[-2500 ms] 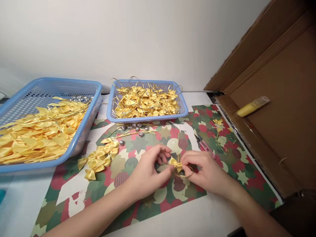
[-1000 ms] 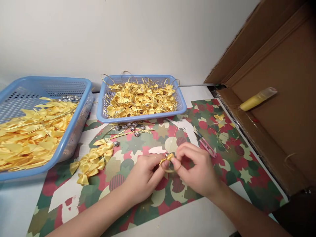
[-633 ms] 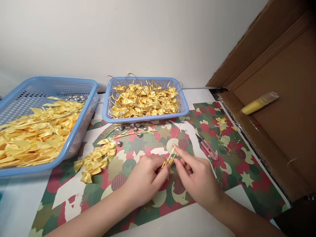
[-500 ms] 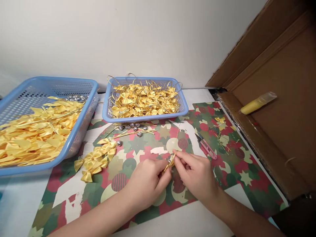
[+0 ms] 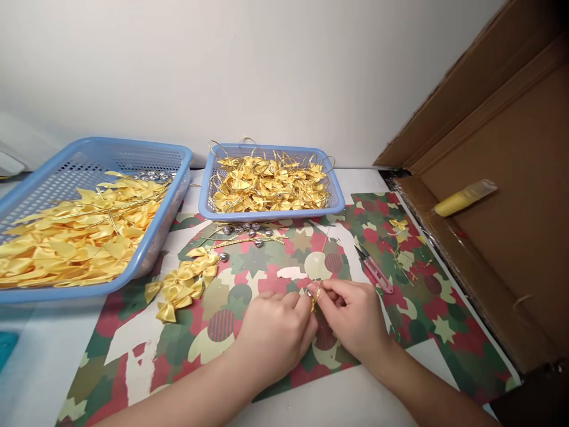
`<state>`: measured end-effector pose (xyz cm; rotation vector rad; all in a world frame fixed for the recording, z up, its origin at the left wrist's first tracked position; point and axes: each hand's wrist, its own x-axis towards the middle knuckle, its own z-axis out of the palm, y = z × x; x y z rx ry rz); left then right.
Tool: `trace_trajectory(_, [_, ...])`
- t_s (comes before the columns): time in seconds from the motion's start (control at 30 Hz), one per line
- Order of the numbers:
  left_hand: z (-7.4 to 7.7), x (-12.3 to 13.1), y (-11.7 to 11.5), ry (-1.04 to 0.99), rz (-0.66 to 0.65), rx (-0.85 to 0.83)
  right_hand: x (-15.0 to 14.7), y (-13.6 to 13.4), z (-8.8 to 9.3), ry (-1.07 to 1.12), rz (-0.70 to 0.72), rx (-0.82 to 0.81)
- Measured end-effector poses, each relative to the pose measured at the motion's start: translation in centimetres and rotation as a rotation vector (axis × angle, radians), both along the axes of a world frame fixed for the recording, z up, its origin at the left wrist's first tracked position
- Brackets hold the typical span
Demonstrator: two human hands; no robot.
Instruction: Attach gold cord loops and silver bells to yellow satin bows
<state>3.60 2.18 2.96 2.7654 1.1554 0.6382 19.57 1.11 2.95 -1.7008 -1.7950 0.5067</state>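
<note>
My left hand is closed, its thumb and forefinger pinching a yellow ribbon bow that my fingers mostly cover. A small silver bell shows at the fingertips. Closed as well, my right hand pinches a gold cord right beside the bell. Both hands meet low over the patterned paper. Left of them lies a pile of yellow bows with one silver bell at its edge. Beyond are several loose bells and some gold cords.
A large blue basket at left holds yellow bows. The smaller blue basket behind holds bows with cord loops. Pink-handled thread snips lie right of my hands. Cardboard stands at right, with a yellow tube sticking out.
The view has shifted slightly, so the baskets sit further right. My left hand has turned around the bow, and my right fingertips have drawn in closer to the bell.
</note>
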Motion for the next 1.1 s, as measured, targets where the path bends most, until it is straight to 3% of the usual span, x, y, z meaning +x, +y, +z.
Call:
trace_trajectory(0.2, [-0.41,0.02,0.06,0.007,0.017,0.059,-0.07,-0.02,-0.07,0.098,0.011,-0.132])
trace_trajectory(0.33, [-0.50,0.04,0.06,0.010,0.014,0.054,-0.46,0.16,0.29,0.338,0.031,-0.251])
trace_trajectory(0.57, [-0.35,-0.07,0.36,-0.058,0.042,-0.078,-0.13,0.68,0.28,0.720,0.043,-0.250])
trace_trajectory(0.67, [-0.18,-0.17,0.61,-0.088,0.062,-0.050,0.07,0.61,0.41,0.631,0.002,-0.145])
trace_trajectory(0.83, [-0.03,-0.11,0.74,-0.082,0.043,0.081,0.13,0.34,0.63,0.124,-0.001,0.200])
trace_trajectory(0.9, [-0.01,-0.04,0.66,-0.063,0.047,0.114,0.11,0.28,0.55,0.007,0.025,0.262])
trace_trajectory(1.0, [-0.02,0.04,0.51,-0.053,0.043,0.140,-0.06,0.18,0.38,0.009,0.074,0.170])
trace_trajectory(1.1, [-0.12,0.09,0.38,-0.064,0.025,0.156,-0.31,0.13,0.33,0.180,0.136,-0.043])
